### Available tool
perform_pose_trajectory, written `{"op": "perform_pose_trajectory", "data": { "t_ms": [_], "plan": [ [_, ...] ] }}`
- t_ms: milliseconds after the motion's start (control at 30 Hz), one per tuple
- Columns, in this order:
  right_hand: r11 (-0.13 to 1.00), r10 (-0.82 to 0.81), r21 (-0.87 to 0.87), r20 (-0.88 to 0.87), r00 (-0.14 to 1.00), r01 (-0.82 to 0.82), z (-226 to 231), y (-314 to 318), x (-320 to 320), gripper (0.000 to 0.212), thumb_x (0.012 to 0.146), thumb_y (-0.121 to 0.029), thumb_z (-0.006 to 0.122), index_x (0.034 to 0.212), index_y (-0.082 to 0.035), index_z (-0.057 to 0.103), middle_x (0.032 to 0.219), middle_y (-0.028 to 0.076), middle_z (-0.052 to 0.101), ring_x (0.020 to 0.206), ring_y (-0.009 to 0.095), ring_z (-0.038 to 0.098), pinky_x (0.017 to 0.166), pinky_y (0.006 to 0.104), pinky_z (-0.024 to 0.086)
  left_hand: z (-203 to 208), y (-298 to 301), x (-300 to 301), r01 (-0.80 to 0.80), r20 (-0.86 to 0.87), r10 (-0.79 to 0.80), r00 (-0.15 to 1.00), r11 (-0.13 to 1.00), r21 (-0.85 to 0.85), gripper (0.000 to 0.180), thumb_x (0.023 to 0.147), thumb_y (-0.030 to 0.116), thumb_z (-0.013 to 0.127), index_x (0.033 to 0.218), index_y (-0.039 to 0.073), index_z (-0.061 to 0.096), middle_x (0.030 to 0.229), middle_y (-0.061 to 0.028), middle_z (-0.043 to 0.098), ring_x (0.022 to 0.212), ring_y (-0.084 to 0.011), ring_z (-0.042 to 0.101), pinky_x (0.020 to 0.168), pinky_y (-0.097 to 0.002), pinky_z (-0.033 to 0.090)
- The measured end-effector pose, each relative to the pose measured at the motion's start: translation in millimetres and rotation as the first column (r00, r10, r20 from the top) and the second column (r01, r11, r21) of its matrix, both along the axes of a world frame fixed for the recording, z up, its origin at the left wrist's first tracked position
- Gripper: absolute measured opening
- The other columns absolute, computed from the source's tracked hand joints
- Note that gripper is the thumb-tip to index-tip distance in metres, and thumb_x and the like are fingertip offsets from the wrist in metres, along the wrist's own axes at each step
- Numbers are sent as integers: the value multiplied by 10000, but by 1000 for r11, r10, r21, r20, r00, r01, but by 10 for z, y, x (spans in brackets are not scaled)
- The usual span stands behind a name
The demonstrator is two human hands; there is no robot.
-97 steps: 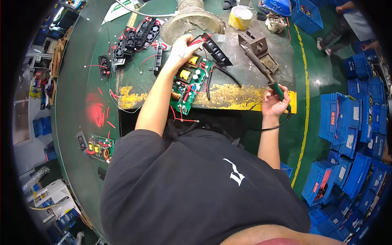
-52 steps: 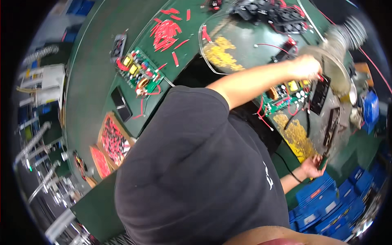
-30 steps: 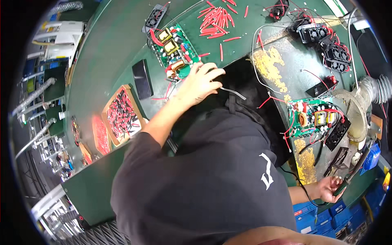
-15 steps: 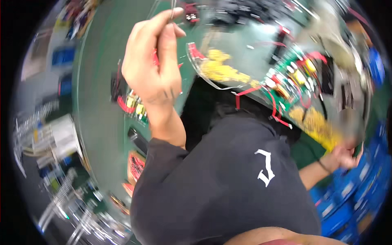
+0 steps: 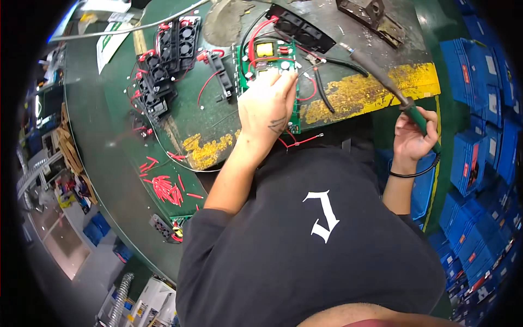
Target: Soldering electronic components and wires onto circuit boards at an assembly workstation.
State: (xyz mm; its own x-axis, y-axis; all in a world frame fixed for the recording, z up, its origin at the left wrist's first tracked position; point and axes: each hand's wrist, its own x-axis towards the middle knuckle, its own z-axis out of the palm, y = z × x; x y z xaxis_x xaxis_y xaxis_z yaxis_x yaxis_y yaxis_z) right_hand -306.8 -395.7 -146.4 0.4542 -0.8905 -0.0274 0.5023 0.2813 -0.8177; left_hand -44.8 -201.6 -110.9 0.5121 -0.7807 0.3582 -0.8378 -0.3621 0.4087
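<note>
My right hand (image 5: 417, 136) grips the green handle of a soldering iron (image 5: 389, 84), whose long metal barrel slants up and left over the bench. Its tip hangs near a black panel with fans (image 5: 305, 31), apart from the circuit board. My left hand (image 5: 264, 106) rests over the green circuit board (image 5: 294, 117), fingers curled in and closed; whatever they pinch is hidden beneath them. Yellow and white components and red and black wires stand on the board beyond my fingers. Thick black cables (image 5: 324, 92) lie to its right.
Black fan units (image 5: 169, 49) with red wires are grouped at the left, and a single fan module (image 5: 222, 79) stands beside the board. Red sleeves (image 5: 166, 189) lie scattered near the left. A dark metal bracket (image 5: 376, 19) sits far right; blue bins (image 5: 466, 158) are stacked beyond the bench.
My left hand has come down from a raised pinch on a thin strand to the circuit board. My right hand has lifted the soldering iron up and inward over the bench. The view has turned.
</note>
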Motion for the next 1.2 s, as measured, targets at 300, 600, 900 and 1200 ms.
{"op": "perform_pose_trajectory", "data": {
  "t_ms": [300,600,900,1200],
  "plan": [
    [990,36,-132,-132,991,-53,-160,11,142,336,978,-247,455,1070,47,588,865,292,693,592,314,677,484,345,529,-88,-92,12,-41,34,42,999,999,-31,172,859,96,761,1029,100,739,779,-73,609,672,-263,638,588,-360,508],
    [996,46,-73,-181,982,-60,-248,-38,258,327,977,-228,469,1064,60,598,873,300,700,602,322,694,487,354,547,-87,-114,78,-22,9,22,1000,1000,-9,210,840,80,768,1046,107,738,775,-65,605,670,-259,638,592,-357,513],
    [996,76,-42,-163,984,-84,-283,-61,320,315,973,-223,475,1064,53,597,892,305,701,614,322,699,496,356,552,-49,-139,72,-39,-9,39,999,999,12,188,866,104,762,1053,108,745,807,-68,639,685,-258,654,603,-351,521],
    [995,78,-41,-179,981,-86,-309,-89,338,306,967,-214,474,1057,51,596,885,304,698,610,316,695,494,355,549,-62,-175,75,-51,-26,51,998,999,-13,143,882,108,766,1025,97,762,735,-86,561,620,-261,601,591,-343,493]
  ]
}}
